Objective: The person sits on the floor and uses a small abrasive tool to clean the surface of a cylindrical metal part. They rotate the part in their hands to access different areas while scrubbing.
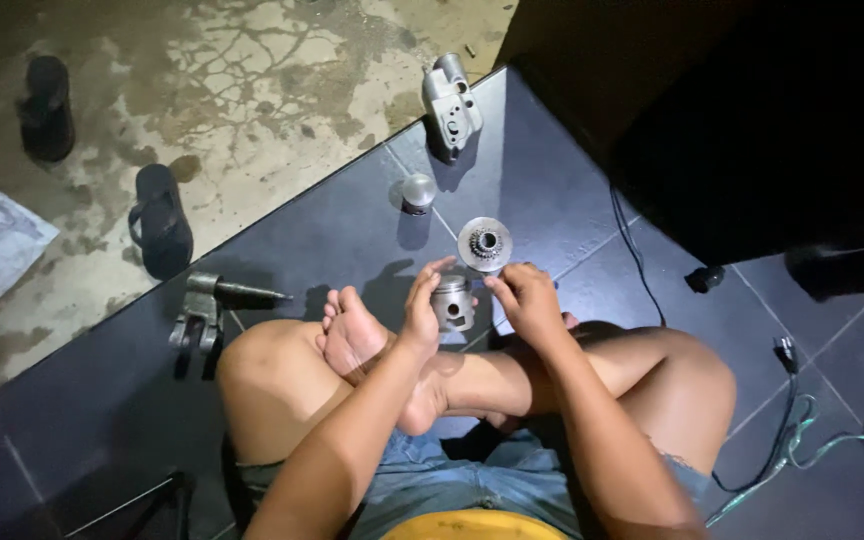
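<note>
Piston (453, 301), a grey metal cylinder, is gripped between 2 hands, left hand (420, 312) and right hand (526, 300), above the crossed legs, seemingly for inspection, beside a toothed disc (484, 243) on the floor (352, 230).

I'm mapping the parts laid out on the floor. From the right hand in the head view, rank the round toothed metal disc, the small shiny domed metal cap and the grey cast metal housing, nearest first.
1. Round toothed metal disc: just above the right hand, on the dark tile.
2. Small shiny domed metal cap: farther up and left.
3. Grey cast metal housing: farthest, at the tile's edge.
</note>
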